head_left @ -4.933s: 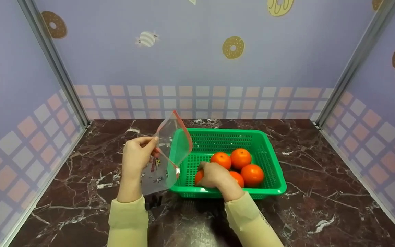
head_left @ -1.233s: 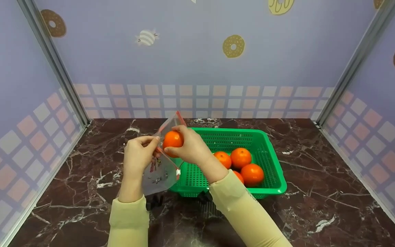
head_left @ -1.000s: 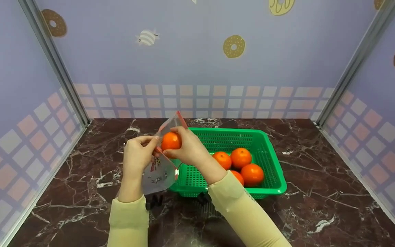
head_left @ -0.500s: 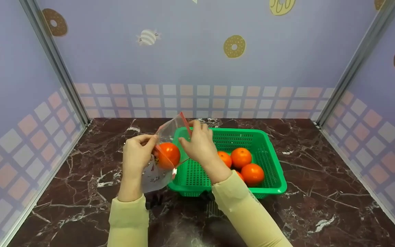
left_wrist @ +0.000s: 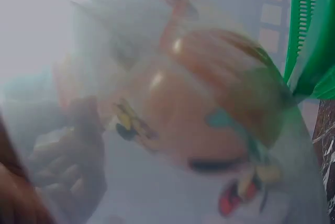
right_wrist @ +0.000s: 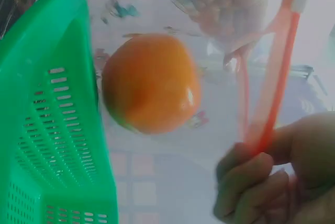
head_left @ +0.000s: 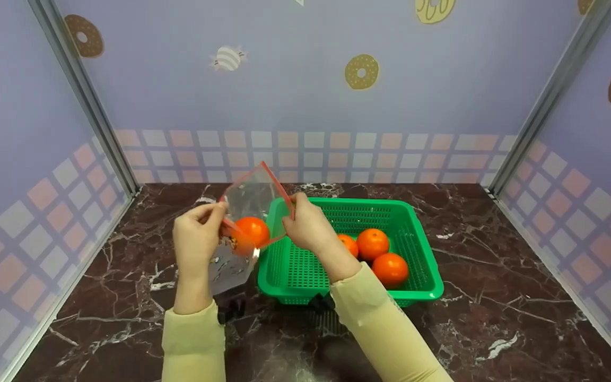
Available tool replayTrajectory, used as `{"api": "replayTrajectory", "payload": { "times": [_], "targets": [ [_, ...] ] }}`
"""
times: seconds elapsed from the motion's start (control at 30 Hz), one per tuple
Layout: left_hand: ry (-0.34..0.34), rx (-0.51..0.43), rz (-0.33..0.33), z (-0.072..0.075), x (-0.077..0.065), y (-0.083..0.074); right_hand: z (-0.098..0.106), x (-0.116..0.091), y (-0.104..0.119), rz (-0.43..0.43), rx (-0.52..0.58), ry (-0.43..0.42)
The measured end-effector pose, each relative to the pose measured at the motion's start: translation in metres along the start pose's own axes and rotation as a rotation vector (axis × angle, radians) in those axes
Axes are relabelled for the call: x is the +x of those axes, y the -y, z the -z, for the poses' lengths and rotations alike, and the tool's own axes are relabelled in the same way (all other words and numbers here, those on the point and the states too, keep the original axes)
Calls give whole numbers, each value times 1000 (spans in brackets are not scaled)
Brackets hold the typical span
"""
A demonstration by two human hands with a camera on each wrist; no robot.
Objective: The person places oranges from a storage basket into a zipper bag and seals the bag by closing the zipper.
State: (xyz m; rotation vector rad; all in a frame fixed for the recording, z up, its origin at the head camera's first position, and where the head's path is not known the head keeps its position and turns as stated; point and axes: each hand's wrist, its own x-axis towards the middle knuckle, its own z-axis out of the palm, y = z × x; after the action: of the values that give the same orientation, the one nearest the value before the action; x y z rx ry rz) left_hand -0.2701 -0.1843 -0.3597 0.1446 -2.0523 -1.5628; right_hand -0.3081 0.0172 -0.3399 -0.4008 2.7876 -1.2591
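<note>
A clear zip bag [head_left: 252, 191] with a red rim and small printed figures hangs open between both hands, left of the green basket. One orange [head_left: 252, 232] lies inside it, seen blurred through the film in the left wrist view. My left hand [head_left: 197, 236] pinches the near rim of the bag between thumb and fingers. Its opposite rim is pinched by my right hand [head_left: 311, 225], and the right wrist view shows those fingers [right_wrist: 251, 177] curled on the red strip. More oranges [head_left: 373, 244] sit in the basket, some partly hidden by the right forearm.
The green perforated basket [head_left: 435, 265] stands on a dark marbled tabletop [head_left: 496, 297], close to the bag's right side. Patterned wall panels [head_left: 305, 95] enclose the back and sides.
The right hand brought an orange from the basket into the bag, let go of it and took hold of the bag's rim. The bag and left hand have shifted slightly left, and its mouth is wider.
</note>
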Motion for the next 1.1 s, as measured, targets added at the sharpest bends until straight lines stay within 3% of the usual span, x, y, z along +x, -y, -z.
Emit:
{"api": "replayTrajectory", "payload": {
  "times": [0.13,0.23,0.53,0.67,0.83,1.1],
  "targets": [
    [-115,-126,-58,6,1,-1,-2,-3,4,110,102,-132],
    [-176,-164,-93,8,0,-3,-2,-6,6,171,146,-193],
    [-281,-135,-211,11,-4,-6,-8,-7,6,207,152,-195],
    [-241,-122,-206,10,-5,-6,-9,-7,4,157,119,-131],
    [-131,4,-122,5,-8,-9,-10,-6,-2,63,4,-53],
    [10,91,-71,-3,-14,-14,-8,-7,-11,36,-57,-36]
  ]
}}
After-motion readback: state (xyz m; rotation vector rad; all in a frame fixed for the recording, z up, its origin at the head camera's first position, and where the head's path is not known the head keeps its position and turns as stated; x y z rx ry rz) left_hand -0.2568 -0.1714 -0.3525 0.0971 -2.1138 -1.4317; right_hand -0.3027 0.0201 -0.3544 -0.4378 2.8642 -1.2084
